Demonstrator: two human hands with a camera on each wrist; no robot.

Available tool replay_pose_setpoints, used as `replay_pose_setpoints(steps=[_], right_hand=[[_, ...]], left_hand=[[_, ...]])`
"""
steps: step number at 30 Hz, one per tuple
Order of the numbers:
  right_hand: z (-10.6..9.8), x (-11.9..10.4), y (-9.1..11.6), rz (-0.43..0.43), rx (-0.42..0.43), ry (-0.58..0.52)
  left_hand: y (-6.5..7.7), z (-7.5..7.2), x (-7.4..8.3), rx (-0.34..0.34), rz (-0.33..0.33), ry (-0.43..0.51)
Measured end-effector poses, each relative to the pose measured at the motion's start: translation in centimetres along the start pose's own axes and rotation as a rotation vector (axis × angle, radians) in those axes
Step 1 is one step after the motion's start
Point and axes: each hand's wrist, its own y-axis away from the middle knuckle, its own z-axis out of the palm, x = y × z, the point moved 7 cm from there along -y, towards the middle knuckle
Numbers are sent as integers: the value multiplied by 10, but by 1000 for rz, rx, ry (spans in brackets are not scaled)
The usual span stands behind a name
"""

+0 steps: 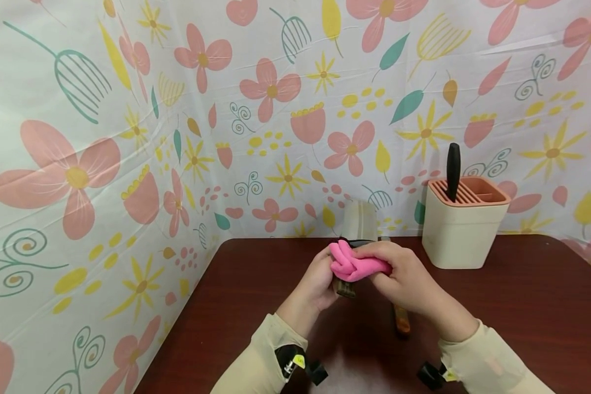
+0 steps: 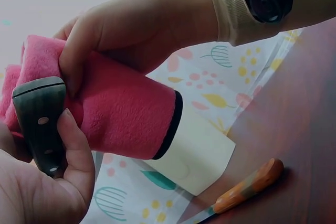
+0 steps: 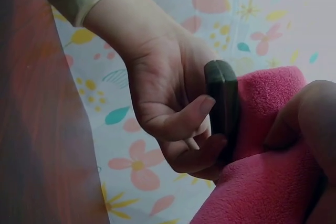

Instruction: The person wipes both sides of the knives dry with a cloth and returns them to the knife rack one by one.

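Note:
My left hand (image 1: 319, 284) grips the dark riveted handle (image 2: 42, 129) of a cleaver, whose broad blade (image 1: 359, 219) points up and away in the head view. A folded pink cloth (image 1: 354, 267) lies against the cleaver where handle and blade meet, hiding that part. From the right, my right hand (image 1: 401, 273) holds the cloth, with fingers pressed into its folds. In the right wrist view, the left thumb and fingers curl round the handle (image 3: 223, 103), beside the cloth (image 3: 268, 182).
A second knife with an orange-brown handle (image 1: 401, 320) lies on the dark wooden table (image 1: 256, 306), under my right hand. At the back right stands a cream knife holder (image 1: 460, 235) with a black-handled knife (image 1: 453, 169) in it. A flowered sheet (image 1: 285, 126) hangs behind and left.

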Motion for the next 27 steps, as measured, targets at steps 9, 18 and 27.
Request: replay_pose_setpoints(steps=[9, 18, 27], right_hand=[[0, -14, -1, -61, -85, -93], [0, -26, 1, -124, -135, -125], [-1, -34, 0, -161, -145, -146]], left_hand=[[-1, 1, 9, -22, 37, 0], [2, -5, 9, 35, 44, 3], [4, -6, 11, 17, 43, -13]])
